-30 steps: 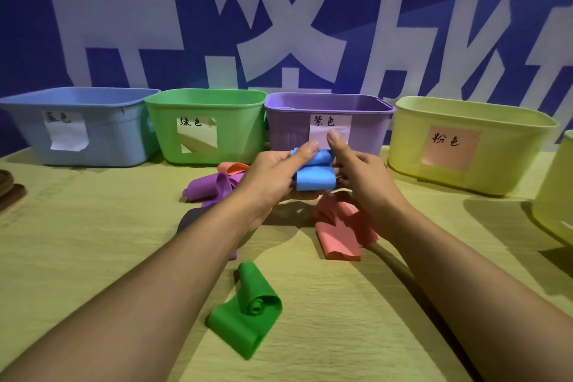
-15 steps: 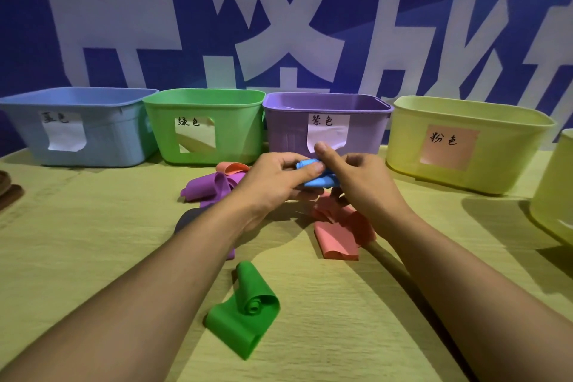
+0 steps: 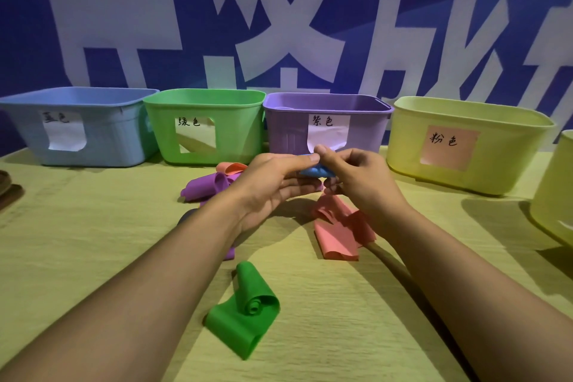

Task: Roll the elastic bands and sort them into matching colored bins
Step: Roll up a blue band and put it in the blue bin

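Note:
Both hands meet in front of the purple bin (image 3: pixel 366 136), above the table. My left hand (image 3: pixel 273 183) and my right hand (image 3: pixel 359 183) pinch a blue elastic band (image 3: pixel 316 171) between them; it is mostly rolled up and largely hidden by the fingers. A blue bin (image 3: pixel 102 136), a green bin (image 3: pixel 238 133) and a yellow bin (image 3: pixel 496 152) with a pink label stand in the same row. On the table lie a half-rolled green band (image 3: pixel 245 316), pink bands (image 3: pixel 338 232), a purple band (image 3: pixel 204 187) and a small orange-pink roll (image 3: pixel 232 168).
Another yellow-green container (image 3: pixel 555 195) stands at the right edge. A dark object (image 3: pixel 6 189) sits at the far left edge of the table. A blue wall with large white characters runs behind the bins.
The flat hanging part of the blue band has been wound up into a small roll between my fingers. Both hands have dropped slightly toward the table.

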